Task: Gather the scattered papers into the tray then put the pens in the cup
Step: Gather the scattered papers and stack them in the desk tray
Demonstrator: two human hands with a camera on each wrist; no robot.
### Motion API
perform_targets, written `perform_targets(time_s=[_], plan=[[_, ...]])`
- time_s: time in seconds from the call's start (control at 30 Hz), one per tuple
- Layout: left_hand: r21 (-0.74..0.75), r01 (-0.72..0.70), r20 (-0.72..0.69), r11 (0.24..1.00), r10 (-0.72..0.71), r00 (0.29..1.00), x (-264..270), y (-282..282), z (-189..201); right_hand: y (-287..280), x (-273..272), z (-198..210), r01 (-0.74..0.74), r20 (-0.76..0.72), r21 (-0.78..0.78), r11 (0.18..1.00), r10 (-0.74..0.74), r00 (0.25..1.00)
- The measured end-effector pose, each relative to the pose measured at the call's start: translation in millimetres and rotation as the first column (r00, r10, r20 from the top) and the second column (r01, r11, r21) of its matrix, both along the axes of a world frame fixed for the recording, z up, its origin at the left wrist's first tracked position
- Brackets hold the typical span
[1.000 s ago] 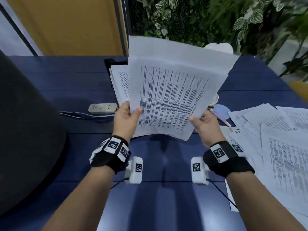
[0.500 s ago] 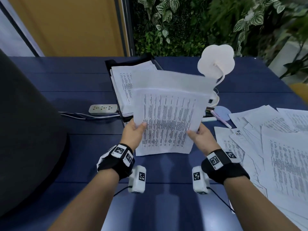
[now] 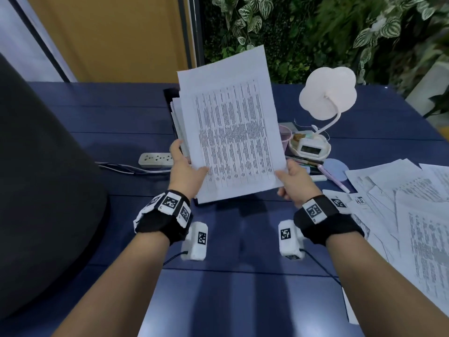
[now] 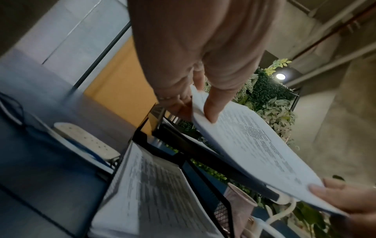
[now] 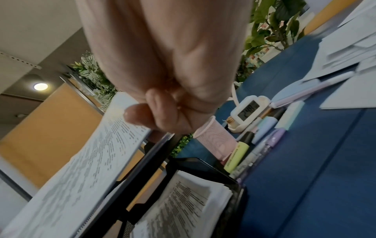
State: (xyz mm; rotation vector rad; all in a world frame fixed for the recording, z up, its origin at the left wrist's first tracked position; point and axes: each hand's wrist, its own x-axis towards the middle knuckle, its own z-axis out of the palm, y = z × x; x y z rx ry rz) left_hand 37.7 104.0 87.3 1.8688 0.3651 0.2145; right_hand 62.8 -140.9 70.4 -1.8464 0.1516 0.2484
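A stack of printed papers (image 3: 230, 132) is held up, tilted, over the black tray (image 3: 169, 91). My left hand (image 3: 194, 166) pinches its lower left edge, thumb on top (image 4: 211, 111). My right hand (image 3: 285, 175) pinches the lower right corner (image 5: 140, 119). Other papers (image 4: 154, 185) lie in the tray beneath the held stack (image 4: 254, 145). A pink mesh cup (image 3: 285, 136) stands right of the tray. Several pens and highlighters (image 3: 313, 166) lie beside it, also seen in the right wrist view (image 5: 254, 145). More loose papers (image 3: 401, 195) are spread at the right.
A white flower-shaped lamp (image 3: 328, 93) with a small clock (image 3: 307, 148) in its base stands behind the pens. A power strip (image 3: 156, 159) with its cable lies left of the tray. A large dark object (image 3: 36, 190) fills the left side. Plants line the back.
Both hands dropped the stack toward the table, then lifted it again and turned it from landscape to portrait over the tray.
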Motion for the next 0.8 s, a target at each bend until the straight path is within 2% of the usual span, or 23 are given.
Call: perform_targets(time_s=[0.13, 0.27, 0.37, 0.43, 0.5, 0.6, 0.7, 0.8], plan=[[0.290, 0.095, -0.017, 0.952, -0.094, 0.995, 4, 12, 6, 15, 26, 15, 0.033, 0.041, 0.043, 0.999, -0.034, 0.999], [0.459, 0.087, 0.002, 0.884, -0.099, 0.995, 22, 26, 10, 29, 53, 25, 0.049, 0.053, 0.068, 0.996, -0.052, 0.997], [0.643, 0.052, -0.026, 0.764, -0.045, 0.999, 34, 31, 16, 39, 69, 29, 0.085, 0.060, 0.068, 0.994, -0.090, 0.994], [0.706, 0.057, -0.056, 0.705, -0.025, 0.998, 42, 34, 14, 43, 76, 28, 0.104, 0.077, 0.040, 0.994, -0.107, 0.991], [0.759, 0.097, -0.098, 0.644, -0.034, 0.995, 48, 36, 11, 46, 81, 24, 0.105, 0.100, -0.051, 0.993, -0.100, 0.990], [0.846, 0.200, -0.213, 0.494, -0.030, 0.977, 53, 37, 2, 46, 82, 15, 0.081, 0.159, -0.266, 0.961, -0.040, 0.986], [0.892, 0.242, -0.250, 0.381, -0.031, 0.968, 53, 34, -8, 43, 84, 8, 0.099, 0.252, -0.493, 0.865, 0.033, 0.967], [0.916, 0.244, -0.246, 0.319, -0.034, 0.969, 52, 33, -13, 43, 83, 4, 0.100, 0.280, -0.607, 0.788, 0.094, 0.955]])
